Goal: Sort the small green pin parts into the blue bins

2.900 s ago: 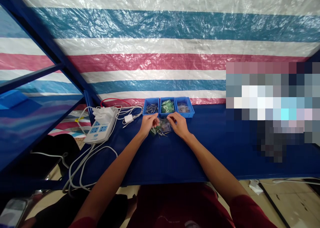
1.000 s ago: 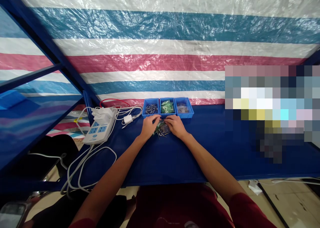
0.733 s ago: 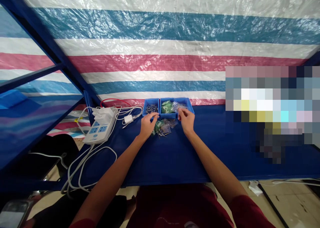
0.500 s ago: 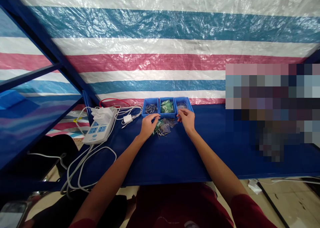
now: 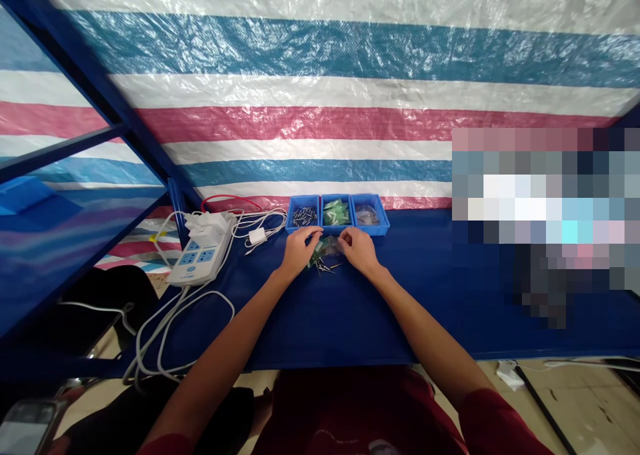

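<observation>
My left hand (image 5: pixel 299 250) rests at the left side of a small pile, in front of the left and middle blue bins. Its thumb and forefinger are slightly apart, with nothing visible between them. My right hand (image 5: pixel 359 248) is at the pile's right side, fingertips pinched on the edge of a small clear plastic bag (image 5: pixel 332 247). Green packets (image 5: pixel 316 255) and dark-and-silver metal pins (image 5: pixel 326 268) lie between the hands, partly covered. Behind them stand the left bin (image 5: pixel 303 202) with metal pins, the middle bin (image 5: pixel 336 230) with green packets, and the right bin (image 5: pixel 380 228) with clear bags.
A white power strip (image 5: pixel 197 258) with plugs and looping white cables (image 5: pixel 165 332) lies at the left of the blue table (image 5: pixel 330 328). A white charger (image 5: pixel 257 236) sits near the bins. Striped plastic sheeting (image 5: pixel 310 125) hangs behind. The right side is pixelated.
My right hand went from the pile to the right bin, where a clear bag was let go, then came back left to the pile and took another. My left hand stayed nearly still.
</observation>
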A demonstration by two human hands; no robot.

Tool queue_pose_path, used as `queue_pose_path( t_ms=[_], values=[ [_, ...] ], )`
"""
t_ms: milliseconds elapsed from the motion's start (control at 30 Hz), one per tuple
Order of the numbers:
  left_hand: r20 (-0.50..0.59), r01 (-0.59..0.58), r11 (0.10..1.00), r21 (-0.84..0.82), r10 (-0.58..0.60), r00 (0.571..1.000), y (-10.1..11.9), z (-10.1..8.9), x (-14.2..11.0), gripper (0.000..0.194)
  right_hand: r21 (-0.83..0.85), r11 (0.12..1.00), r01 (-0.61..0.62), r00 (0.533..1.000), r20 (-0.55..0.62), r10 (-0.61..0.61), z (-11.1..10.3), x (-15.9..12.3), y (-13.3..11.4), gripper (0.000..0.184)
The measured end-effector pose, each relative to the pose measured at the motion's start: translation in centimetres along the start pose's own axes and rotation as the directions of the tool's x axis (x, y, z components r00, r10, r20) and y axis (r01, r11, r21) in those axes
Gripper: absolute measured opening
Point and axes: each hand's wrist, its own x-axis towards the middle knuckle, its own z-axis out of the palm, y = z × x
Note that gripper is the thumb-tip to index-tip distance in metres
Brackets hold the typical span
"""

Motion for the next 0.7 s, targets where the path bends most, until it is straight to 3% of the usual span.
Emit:
queue_pose_path(
  t_ms=[100, 200, 467, 533, 700],
  values=[
    [0.030, -0.024, 0.999, -0.033, 0.025, 0.999, 0.2, 0.1, 0.0, 0.027, 0.102, 0.988, 0.118, 0.984, -0.145, -0.103, -0.6, 0.1, 0.0, 0.010],
    [0.081, -0.021, 0.997, -0.075, 0.027, 0.996, 0.3, 0.2, -0.1, 0.032, 0.243, 0.956, 0.166, 0.972, -0.204, -0.117, -0.9, 0.0, -0.3, 0.015],
    [0.050, -0.008, 0.988, -0.152, 0.015, 0.999, 0.3, 0.2, -0.1, 0.023, 0.646, 0.763, 0.008, 0.997, -0.062, 0.042, -0.1, -0.4, -1.0, 0.017],
    [0.015, -0.036, 0.991, -0.129, 0.039, 0.999, 0.3, 0.1, -0.1, 0.021, 0.656, 0.755, -0.015, 0.998, -0.031, 0.047, 0.0, -0.4, -0.8, 0.016],
    [-0.027, -0.211, 0.977, -0.018, 0.210, 0.977, 0.0, 0.0, -0.1, 0.017, 0.413, 0.905, 0.096, 0.993, -0.103, -0.059, -0.2, -0.2, -0.5, 0.012]
  ],
)
